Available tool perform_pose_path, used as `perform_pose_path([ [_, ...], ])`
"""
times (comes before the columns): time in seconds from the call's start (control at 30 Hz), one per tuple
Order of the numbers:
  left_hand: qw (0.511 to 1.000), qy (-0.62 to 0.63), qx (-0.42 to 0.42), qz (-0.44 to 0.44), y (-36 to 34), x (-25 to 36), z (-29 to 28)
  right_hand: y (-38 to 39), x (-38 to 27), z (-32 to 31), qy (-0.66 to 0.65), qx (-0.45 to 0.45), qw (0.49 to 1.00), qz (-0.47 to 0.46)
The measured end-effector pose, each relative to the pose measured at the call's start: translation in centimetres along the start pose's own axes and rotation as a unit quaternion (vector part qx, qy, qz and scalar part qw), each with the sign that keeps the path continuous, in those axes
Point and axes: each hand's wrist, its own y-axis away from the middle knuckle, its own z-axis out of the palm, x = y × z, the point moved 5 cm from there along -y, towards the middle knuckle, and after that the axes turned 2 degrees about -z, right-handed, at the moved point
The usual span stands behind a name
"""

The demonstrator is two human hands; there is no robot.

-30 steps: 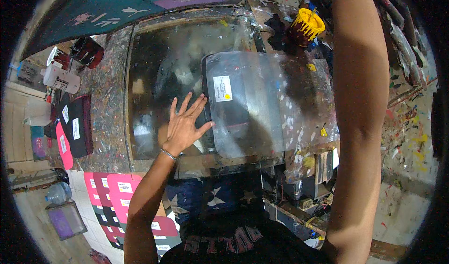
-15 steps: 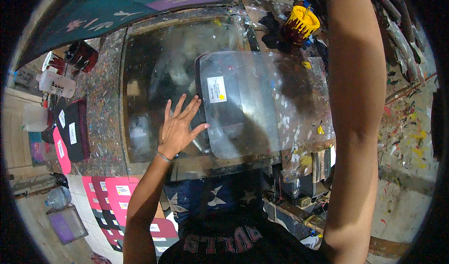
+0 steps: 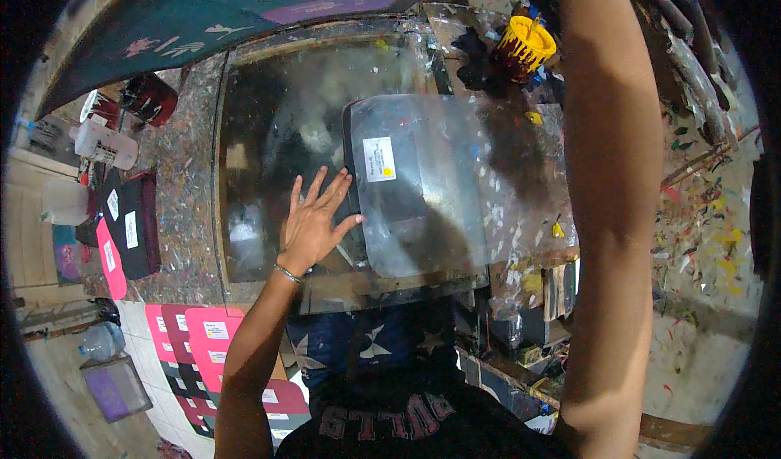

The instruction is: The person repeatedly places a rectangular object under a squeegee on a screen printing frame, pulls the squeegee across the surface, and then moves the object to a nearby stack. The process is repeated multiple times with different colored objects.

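Note:
My left hand [image 3: 317, 215] lies palm down with fingers spread on a dark, smudged glass panel [image 3: 260, 109]. Its fingertips and thumb meet the left edge of a translucent sheet [image 3: 423, 182] with rounded corners. A dark piece shows along that edge, and a white label [image 3: 377, 159] with a yellow dot shows on or through the sheet; I cannot tell which. My right forearm rises along the right side and out at the top, so that hand is out of sight.
A yellow-dripped paint can [image 3: 529, 48] stands at the back right. Containers [image 3: 106, 142] and black and pink pieces [image 3: 130, 231] lie left. A printing screen [image 3: 195, 19] spans the upper left. More labelled pieces [image 3: 211, 353] lie below the worktop, near a water bottle [image 3: 102, 341].
My right arm has tilted slightly leftward at its upper end. My left hand stays spread at the sheet's edge, with only a slight shift along with the whole view.

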Motion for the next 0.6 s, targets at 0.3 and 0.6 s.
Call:
perform_pose_path([
  [0.3,0.997,0.029,0.078,0.003,0.7,2.4,-1.6,2.6,-1.8,-1.5,-0.046,-0.047,0.998,0.007],
  [0.6,0.925,0.317,0.207,-0.027,0.0,13.2,-2.7,5.4,-3.6,-1.1,-0.076,-0.063,0.995,0.016],
])
